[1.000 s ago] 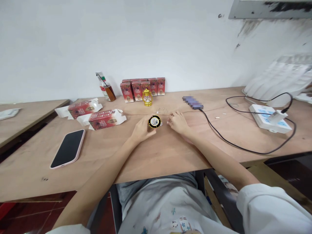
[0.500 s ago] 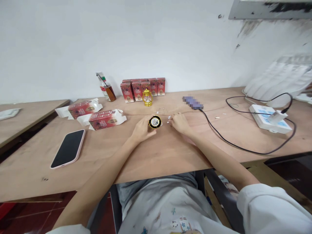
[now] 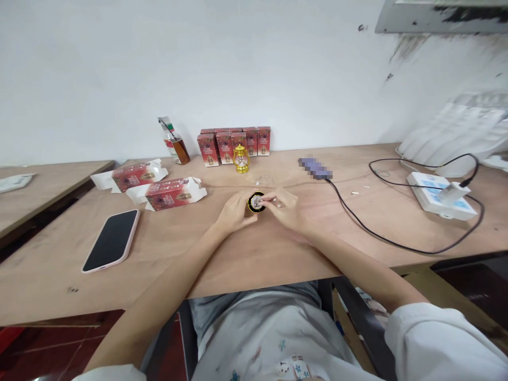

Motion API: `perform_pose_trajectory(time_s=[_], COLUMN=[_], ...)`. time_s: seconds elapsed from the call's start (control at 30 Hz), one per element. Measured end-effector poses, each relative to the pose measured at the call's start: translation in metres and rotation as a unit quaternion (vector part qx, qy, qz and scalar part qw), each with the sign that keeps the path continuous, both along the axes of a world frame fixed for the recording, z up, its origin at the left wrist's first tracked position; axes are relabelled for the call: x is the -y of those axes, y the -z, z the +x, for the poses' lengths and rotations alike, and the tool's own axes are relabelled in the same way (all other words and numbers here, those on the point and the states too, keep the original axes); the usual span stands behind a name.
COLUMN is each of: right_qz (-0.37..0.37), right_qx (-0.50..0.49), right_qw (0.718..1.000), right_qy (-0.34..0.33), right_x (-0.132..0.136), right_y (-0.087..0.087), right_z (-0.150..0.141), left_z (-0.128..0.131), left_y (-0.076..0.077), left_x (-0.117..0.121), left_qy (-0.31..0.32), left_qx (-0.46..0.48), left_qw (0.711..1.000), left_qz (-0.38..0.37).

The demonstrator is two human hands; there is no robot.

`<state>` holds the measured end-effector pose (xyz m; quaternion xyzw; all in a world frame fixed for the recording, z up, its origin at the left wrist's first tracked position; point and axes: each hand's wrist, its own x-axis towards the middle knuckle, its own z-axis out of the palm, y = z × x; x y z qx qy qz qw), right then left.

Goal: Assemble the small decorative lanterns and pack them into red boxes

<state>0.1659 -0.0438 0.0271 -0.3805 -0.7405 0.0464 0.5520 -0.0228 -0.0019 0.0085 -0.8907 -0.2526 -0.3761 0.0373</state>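
A small round gold-and-black lantern base [image 3: 256, 202] sits on the wooden table [image 3: 246, 248] between my two hands. My left hand [image 3: 234, 210] curls around its left side and holds it. My right hand [image 3: 283, 207] reaches in from the right, fingers pinched at the white centre of the base; what they pinch is too small to make out. A finished gold lantern [image 3: 241, 158] stands upright farther back. A thin clear wire piece [image 3: 265, 180] lies just behind my hands.
Several red boxes [image 3: 234, 142] line the wall, two opened red boxes [image 3: 159, 188] lie at left, a pink-cased phone [image 3: 111, 241] near the front left. A bottle [image 3: 174, 145], a blurred device [image 3: 315, 168], a black cable [image 3: 369, 222] and a white power strip [image 3: 440, 193] occupy the right.
My right hand moved left from the table onto the round base and now pinches at its centre. My left hand kept hold of the base.
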Motion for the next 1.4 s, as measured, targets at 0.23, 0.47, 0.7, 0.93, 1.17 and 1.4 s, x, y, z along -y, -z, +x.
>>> perform_pose_trajectory(time_s=[0.23, 0.47, 0.7, 0.93, 1.17, 1.4], right_qz=[0.077, 0.180, 0.188, 0.124, 0.040, -0.154], right_qx=[0.078, 0.135, 0.163, 0.126, 0.018, -0.134], right_qw=[0.993, 0.974, 0.968, 0.984, 0.998, 0.973], right_qy=[-0.046, -0.028, -0.033, -0.029, -0.035, -0.107], right_x=[-0.001, -0.009, -0.009, -0.006, -0.006, -0.012], right_y=[0.005, 0.012, 0.008, 0.009, 0.013, 0.017], right_z=[-0.002, -0.001, 0.000, -0.003, -0.006, -0.010], left_z=[0.001, 0.001, 0.000, -0.001, -0.001, -0.003], left_y=[0.003, 0.004, 0.003, 0.003, 0.002, 0.003], left_x=[-0.002, -0.004, -0.004, -0.003, -0.003, -0.004], left_qy=[0.009, 0.006, -0.002, -0.011, -0.003, 0.007], left_qx=[-0.016, -0.012, -0.011, -0.009, -0.003, -0.016], left_qw=[0.999, 0.998, 0.998, 0.999, 0.998, 0.998], left_qz=[0.042, 0.062, 0.065, 0.042, 0.063, 0.054])
